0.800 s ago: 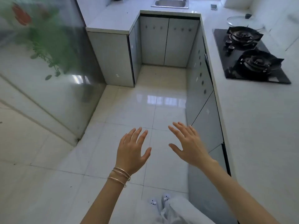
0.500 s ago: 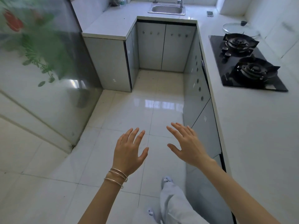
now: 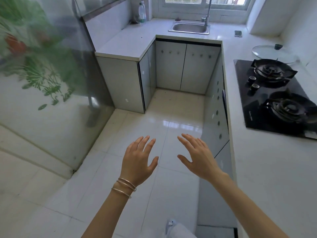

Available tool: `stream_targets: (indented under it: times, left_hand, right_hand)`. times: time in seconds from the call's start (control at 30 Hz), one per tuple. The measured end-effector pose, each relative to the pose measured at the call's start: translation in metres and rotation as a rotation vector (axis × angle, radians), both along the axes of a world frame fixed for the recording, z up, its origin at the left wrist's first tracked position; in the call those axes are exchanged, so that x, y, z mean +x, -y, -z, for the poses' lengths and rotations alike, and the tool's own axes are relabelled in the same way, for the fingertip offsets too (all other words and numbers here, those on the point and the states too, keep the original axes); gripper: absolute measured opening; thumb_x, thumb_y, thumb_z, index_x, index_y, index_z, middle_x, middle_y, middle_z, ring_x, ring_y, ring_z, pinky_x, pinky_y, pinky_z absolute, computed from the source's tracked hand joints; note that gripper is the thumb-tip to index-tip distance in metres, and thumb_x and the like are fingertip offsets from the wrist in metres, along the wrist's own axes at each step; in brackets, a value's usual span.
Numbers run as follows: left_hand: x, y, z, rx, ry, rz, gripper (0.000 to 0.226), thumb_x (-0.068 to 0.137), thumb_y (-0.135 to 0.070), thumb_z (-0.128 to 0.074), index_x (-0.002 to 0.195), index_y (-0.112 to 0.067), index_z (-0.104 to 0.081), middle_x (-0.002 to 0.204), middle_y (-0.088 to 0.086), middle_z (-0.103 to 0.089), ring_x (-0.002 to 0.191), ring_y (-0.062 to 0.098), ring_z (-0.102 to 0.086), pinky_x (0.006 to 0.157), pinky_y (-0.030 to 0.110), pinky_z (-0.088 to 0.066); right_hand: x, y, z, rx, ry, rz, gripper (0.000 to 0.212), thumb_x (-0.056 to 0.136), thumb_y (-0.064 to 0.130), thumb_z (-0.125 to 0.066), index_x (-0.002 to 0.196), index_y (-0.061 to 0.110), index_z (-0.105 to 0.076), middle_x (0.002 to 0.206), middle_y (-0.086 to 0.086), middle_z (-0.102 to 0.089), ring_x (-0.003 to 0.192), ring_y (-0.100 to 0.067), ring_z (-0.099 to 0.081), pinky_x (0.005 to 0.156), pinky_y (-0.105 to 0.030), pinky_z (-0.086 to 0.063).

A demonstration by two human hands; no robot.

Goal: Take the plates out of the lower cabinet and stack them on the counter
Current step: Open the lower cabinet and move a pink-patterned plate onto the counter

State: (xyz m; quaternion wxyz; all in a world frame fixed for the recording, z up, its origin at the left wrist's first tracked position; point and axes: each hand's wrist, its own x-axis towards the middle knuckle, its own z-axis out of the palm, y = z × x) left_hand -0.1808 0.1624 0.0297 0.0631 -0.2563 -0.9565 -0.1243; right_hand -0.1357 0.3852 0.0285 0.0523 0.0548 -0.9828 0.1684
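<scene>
Your fingers (image 3: 147, 141) are spread wide on both hands, palms down, nothing in either grasp. Left hand (image 3: 137, 162), bracelets (image 3: 124, 186) at the wrist, hangs over bare floor (image 3: 154, 194). Right hand (image 3: 199, 158) is level with it, just beside the cabinet doors (image 3: 217, 114) under the stove (image 3: 274, 97).

Plates: none in view. Every cabinet door visible, below the stove and below the sink (image 3: 190, 28) at the far end, is closed, so the plates are presumably behind one of them; which one cannot be told.

Counter (image 3: 274, 169) on the near side of the stove is bare; a glass lid (image 3: 274, 53) lies on its far side.

Progress, as judged: nothing done yet. No door opened, no plate lifted, no stack started. Left to do: open the right lower door, take the plates out, stack them on the counter near the stove.
</scene>
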Motion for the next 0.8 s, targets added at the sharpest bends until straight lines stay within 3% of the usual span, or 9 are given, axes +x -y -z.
stream_targets:
  times: [0.4,0.6,0.8]
  left_hand:
    - [-0.136,-0.045,0.02,-0.022,0.064,0.004,0.057,0.083,-0.049,-0.04,0.128,-0.016,-0.053,0.128,0.008,-0.06,0.118,0.028,-0.055,0.093,0.044,-0.048]
    - [-0.247,-0.052,0.01,0.003,0.011,0.059,0.056,0.084,-0.046,-0.04,0.128,-0.014,-0.053,0.128,0.008,-0.059,0.12,0.028,-0.054,0.095,0.042,-0.045]
    - [-0.357,-0.059,-0.006,0.018,-0.044,0.113,0.056,0.083,-0.044,-0.042,0.129,-0.014,-0.053,0.131,0.008,-0.057,0.123,0.027,-0.051,0.099,0.043,-0.041]
  right_hand:
    - [-0.138,-0.046,0.016,-0.017,0.024,0.006,0.061,0.086,0.051,-0.034,0.14,0.021,-0.032,0.144,-0.003,-0.041,0.133,-0.022,-0.038,0.11,-0.045,-0.03]
    - [-0.239,-0.054,0.008,-0.003,-0.014,0.032,0.059,0.088,0.039,-0.054,0.14,0.018,-0.035,0.145,-0.004,-0.04,0.134,-0.022,-0.035,0.111,-0.042,-0.024]
    - [-0.328,-0.061,-0.007,-0.024,-0.074,0.069,0.058,0.088,0.035,-0.058,0.139,0.018,-0.036,0.144,-0.004,-0.041,0.134,-0.021,-0.035,0.111,-0.041,-0.023]
